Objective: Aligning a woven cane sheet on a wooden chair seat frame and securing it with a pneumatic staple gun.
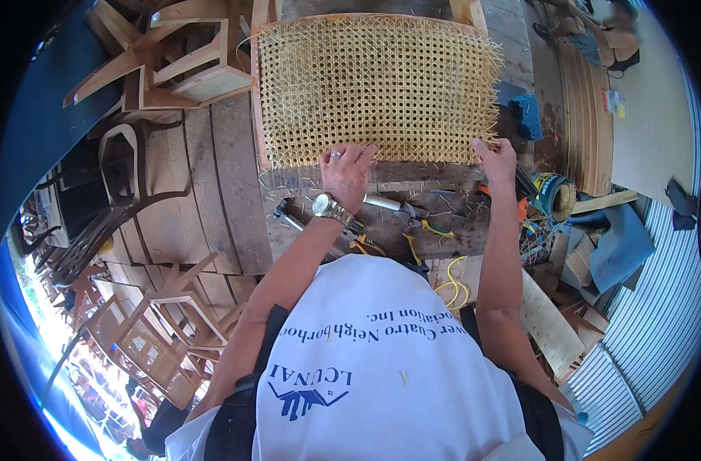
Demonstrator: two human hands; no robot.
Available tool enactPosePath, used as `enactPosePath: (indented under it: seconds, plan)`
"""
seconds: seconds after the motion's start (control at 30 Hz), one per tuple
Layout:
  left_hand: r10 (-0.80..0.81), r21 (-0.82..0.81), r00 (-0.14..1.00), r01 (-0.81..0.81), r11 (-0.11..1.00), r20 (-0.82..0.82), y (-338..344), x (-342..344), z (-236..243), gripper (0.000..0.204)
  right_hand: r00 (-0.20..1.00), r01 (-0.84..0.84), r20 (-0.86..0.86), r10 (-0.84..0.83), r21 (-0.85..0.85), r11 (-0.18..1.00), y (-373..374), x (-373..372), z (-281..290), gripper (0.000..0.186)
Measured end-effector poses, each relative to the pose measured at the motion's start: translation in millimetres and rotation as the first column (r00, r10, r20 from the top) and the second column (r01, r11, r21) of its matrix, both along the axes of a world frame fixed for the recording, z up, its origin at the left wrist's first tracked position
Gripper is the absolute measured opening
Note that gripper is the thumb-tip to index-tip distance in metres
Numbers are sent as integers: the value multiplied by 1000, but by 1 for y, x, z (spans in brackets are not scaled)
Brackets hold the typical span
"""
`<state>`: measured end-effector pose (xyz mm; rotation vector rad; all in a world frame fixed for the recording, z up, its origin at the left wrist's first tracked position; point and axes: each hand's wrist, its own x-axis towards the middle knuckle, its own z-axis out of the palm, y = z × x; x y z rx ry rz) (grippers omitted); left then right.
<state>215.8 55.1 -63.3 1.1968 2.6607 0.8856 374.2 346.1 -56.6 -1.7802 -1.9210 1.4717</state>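
Note:
A sheet of woven cane webbing [373,84] with frayed strands lies on a wooden chair frame [468,11] over the plank workbench. My left hand [344,173], with a ring and a metal watch, has its fingers curled on the sheet's near edge. My right hand [495,161] pinches the near right corner between thumb and finger. Below the sheet, among cane scraps, lie a hammer [285,211], pliers [416,223], a silver cylinder [381,201] and an orange-handled tool [519,206].
Wooden chair frames [166,323] stand at left, with more at upper left. At right are a blue container [527,115], a coil of cane in a tin [550,192], stacked planks [585,115] and a corrugated wall [646,307]. Another person [616,50] sits at upper right.

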Motion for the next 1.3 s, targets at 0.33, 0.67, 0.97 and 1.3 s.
enactPosePath:
  seconds: [0.33, 0.67, 0.97, 1.3]
  plan:
    - [-132, -63, 971, 122, 991, -197, -8, 0, -9, 51, 998, -53, 41, 52, 29, 998, 2, -1, -2, 37]
    - [-80, -39, 980, 74, 997, -181, -3, 3, -16, 47, 992, -121, 38, 121, 15, 993, 1, -4, 8, 40]
    - [-102, -149, 984, 80, 986, -146, 0, 4, -6, 46, 937, -274, 269, 224, 165, 947, -13, -10, 31, 59]
    - [-96, -162, 980, 68, 984, -173, 1, 3, 0, 46, 920, -312, 305, 247, 187, 931, -9, -5, 16, 60]
